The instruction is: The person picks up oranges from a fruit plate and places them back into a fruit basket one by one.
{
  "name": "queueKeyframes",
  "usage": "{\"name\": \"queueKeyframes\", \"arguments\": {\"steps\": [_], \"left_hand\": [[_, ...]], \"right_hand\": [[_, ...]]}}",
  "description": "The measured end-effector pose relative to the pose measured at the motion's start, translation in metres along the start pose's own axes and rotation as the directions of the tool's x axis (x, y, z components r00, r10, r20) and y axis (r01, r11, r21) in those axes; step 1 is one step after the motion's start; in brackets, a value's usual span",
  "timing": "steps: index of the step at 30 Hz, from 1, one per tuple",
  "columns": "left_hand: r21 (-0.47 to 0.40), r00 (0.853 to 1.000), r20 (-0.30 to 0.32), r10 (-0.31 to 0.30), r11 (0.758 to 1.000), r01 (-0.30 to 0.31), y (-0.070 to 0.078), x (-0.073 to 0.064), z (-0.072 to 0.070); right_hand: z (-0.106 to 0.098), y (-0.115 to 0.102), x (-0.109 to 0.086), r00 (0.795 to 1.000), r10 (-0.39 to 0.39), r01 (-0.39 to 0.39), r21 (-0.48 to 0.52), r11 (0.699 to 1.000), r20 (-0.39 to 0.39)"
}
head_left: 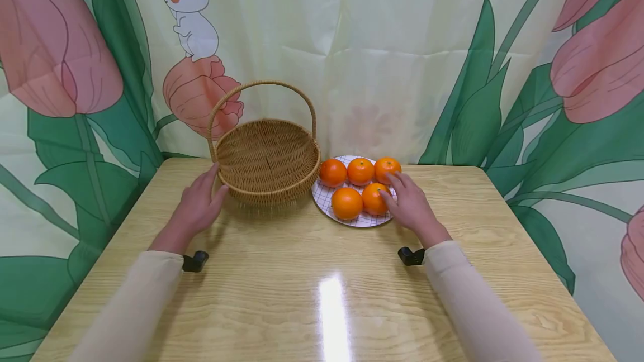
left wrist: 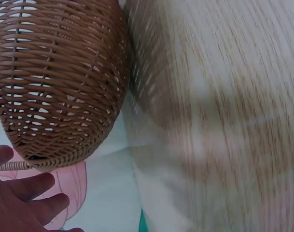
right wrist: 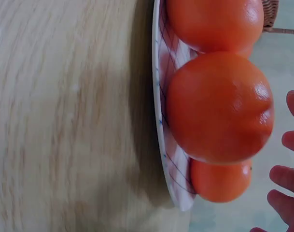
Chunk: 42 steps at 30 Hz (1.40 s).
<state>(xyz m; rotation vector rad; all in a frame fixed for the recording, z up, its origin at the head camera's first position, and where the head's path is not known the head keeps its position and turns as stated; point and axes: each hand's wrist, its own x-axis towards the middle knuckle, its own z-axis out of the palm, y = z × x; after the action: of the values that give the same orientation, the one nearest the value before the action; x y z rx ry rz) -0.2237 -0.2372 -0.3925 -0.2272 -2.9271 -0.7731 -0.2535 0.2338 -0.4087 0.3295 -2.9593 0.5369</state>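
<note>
A brown wicker basket (head_left: pixel 266 155) with a tall arched handle stands toward the back of the table, its inside bare. Beside its left end is my left hand (head_left: pixel 200 201), fingers extended close to the rim; the left wrist view shows those spread fingers (left wrist: pixel 38 188) near the handle's base. To the basket's right, several oranges (head_left: pixel 347 203) sit on a white checked plate (head_left: pixel 322 205). My right hand (head_left: pixel 411 201) reaches over the plate's right side with spread fingers, near the front right orange (right wrist: pixel 219 108), and holds nothing.
The light wooden table (head_left: pixel 271 289) carries a bright reflection at its front middle. A curtain (head_left: pixel 382 71) printed with tulips and a white rabbit hangs right behind the table's back edge. Black wrist cameras (head_left: pixel 195 261) sit at both cuffs.
</note>
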Motion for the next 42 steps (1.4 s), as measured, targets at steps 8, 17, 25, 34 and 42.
{"name": "queueKeyframes", "arguments": {"steps": [8,17,25,34,42], "left_hand": [[-0.075,0.999,-0.014,-0.039,0.996,0.038,-0.001,0.004,0.009],[-0.172,0.996,-0.032,-0.08,0.982,0.074,0.0,0.006,0.021],[-0.258,0.991,-0.078,-0.109,0.962,0.085,0.003,0.008,0.032],[-0.423,0.973,-0.168,-0.159,0.903,0.074,0.01,0.011,0.045],[-0.564,0.949,-0.193,-0.248,0.82,0.099,0.017,0.013,0.056]], "right_hand": [[0.009,-0.006,0.002,1.0,-0.007,0.005,0.08,0.997,0.028],[0.018,-0.009,0.002,0.999,-0.017,0.012,0.131,0.991,0.037],[0.026,-0.006,0.001,0.999,-0.018,0.01,0.159,0.987,0.049],[0.031,-0.004,0.001,0.999,-0.027,0.02,0.189,0.982,0.035],[0.031,-0.006,0.0,0.999,-0.021,0.013,0.209,0.978,0.039]]}}
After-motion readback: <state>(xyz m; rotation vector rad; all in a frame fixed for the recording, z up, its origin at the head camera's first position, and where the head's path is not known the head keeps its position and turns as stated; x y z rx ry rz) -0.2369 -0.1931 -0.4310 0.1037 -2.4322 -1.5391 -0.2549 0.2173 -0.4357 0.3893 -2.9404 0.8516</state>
